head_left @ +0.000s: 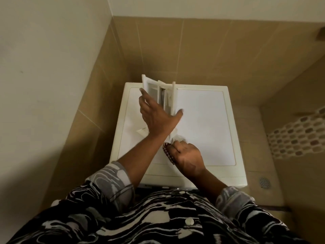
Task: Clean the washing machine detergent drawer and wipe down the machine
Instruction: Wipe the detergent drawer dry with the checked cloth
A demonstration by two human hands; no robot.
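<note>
**Step in hand: wiping the removed detergent drawer.**

The detergent drawer [158,90] stands tilted on end on top of the washing machine [207,120], over the left half of the top panel. Its compartments face the person. The left hand [158,118] grips it across its width, with the fingers [142,93] on the left side wall and the thumb hooked over the right side wall. The right hand [189,156] is at the drawer's lower end, near the front of the machine top. Its fingers are curled round a checked cloth [168,153].

**Procedure**
- Rest the drawer's lower end on the machine top so that wiping pressure does not twist it.
- Work the cloth into each compartment, along the dividers and into the corners, where residue probably collects.
- The plastic is likely light and slippery when wet. Turn the drawer with the left hand and do not loosen the grip.

**Edges and room**
- The right half of the top panel offers flat room to lay the drawer down.
- The tiled wall [211,50] stands close behind and to the left of the machine, so arm travel on those sides is limited.
- To the right of the machine lies open floor with a floor drain [264,182].
- The drawer's lower end sits toward the machine's front edge, so a slip would probably carry it off toward the person.
- The machine's front face is hidden below the body.
</note>
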